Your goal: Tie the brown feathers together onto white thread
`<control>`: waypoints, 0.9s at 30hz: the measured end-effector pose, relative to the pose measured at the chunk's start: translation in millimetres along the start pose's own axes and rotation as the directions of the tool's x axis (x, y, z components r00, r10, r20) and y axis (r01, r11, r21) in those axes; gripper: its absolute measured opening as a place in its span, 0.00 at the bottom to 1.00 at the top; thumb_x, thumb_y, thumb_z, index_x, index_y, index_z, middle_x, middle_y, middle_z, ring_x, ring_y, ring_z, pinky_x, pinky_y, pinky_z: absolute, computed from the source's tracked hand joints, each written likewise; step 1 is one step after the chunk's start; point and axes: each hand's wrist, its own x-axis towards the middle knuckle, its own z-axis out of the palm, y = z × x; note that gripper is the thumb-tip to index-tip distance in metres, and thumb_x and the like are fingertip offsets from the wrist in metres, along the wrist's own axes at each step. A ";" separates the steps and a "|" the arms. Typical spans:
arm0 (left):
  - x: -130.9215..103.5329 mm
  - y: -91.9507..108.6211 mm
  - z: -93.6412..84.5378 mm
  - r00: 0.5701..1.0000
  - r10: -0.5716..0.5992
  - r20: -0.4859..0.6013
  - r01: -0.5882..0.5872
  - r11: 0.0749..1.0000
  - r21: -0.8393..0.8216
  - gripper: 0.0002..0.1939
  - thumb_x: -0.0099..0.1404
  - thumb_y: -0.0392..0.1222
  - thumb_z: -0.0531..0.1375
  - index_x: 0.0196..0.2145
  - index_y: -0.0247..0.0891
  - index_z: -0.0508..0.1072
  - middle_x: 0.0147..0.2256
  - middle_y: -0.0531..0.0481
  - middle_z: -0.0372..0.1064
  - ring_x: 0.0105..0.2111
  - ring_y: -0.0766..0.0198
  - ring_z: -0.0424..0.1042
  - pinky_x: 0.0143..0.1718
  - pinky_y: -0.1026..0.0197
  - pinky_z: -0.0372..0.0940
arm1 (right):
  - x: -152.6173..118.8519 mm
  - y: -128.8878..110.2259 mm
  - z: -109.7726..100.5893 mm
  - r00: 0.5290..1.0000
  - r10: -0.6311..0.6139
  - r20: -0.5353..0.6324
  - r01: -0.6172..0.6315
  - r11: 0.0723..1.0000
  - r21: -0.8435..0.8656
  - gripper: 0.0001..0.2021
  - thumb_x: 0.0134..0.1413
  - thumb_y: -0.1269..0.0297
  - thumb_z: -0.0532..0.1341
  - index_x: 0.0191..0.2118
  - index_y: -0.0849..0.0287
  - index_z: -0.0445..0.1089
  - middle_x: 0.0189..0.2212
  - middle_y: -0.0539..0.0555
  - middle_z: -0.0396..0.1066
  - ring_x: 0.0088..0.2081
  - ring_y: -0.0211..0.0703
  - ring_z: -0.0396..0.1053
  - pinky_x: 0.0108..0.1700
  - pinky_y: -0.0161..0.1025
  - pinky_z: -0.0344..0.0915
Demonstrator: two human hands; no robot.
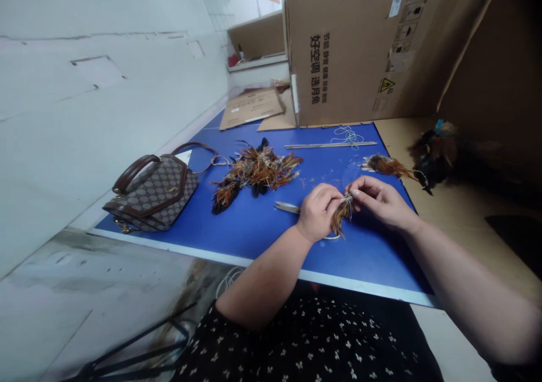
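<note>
Over the blue table, my left hand (318, 212) is closed on a small bunch of brown feathers (342, 217), pinching it near its pale quill ends. My right hand (379, 200) meets it there, thumb and finger pinched at the same quill ends. A pair of scissors (288, 207) lies partly under my left hand, its blades pointing left. To the left spreads a loose pile of brown and black feathers (258, 170). Another feather bundle (387, 166) rests beyond my right hand, near the table's right edge.
A patterned handbag (158, 192) stands at the table's left end. Behind the hands lie a thin stick (330, 144) and tangled thread (348, 136). A large cardboard box (355, 60) rises at the back. Dark feathers (436, 150) sit on cardboard at the right.
</note>
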 end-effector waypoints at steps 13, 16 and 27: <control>-1.4 -5.1 3.2 0.999 -0.028 0.045 0.026 0.999 0.042 0.07 0.71 0.35 0.55 0.35 0.40 0.71 0.35 0.45 0.72 0.41 0.58 0.71 0.48 0.53 0.69 | 1.2 8.6 1.6 0.989 -0.087 -0.122 0.055 0.968 -0.245 0.15 0.67 0.46 0.60 0.40 0.54 0.65 0.28 0.50 0.69 0.26 0.39 0.63 0.31 0.39 0.64; -1.0 -5.0 3.3 0.997 -0.021 0.073 0.017 0.998 0.057 0.07 0.71 0.33 0.54 0.35 0.40 0.70 0.35 0.45 0.71 0.41 0.58 0.71 0.48 0.53 0.68 | 1.0 11.2 -0.2 0.979 -0.148 -0.141 0.073 0.898 -0.434 0.13 0.69 0.49 0.57 0.40 0.54 0.65 0.25 0.50 0.67 0.25 0.41 0.63 0.31 0.40 0.64; -0.1 -7.2 5.4 0.997 -0.041 0.069 0.035 0.996 0.082 0.07 0.71 0.35 0.55 0.36 0.40 0.72 0.37 0.43 0.73 0.43 0.55 0.73 0.51 0.51 0.69 | 7.5 26.7 -8.7 0.971 -0.138 -0.194 0.029 0.877 -0.479 0.14 0.68 0.47 0.58 0.41 0.53 0.67 0.25 0.51 0.69 0.26 0.44 0.66 0.30 0.41 0.65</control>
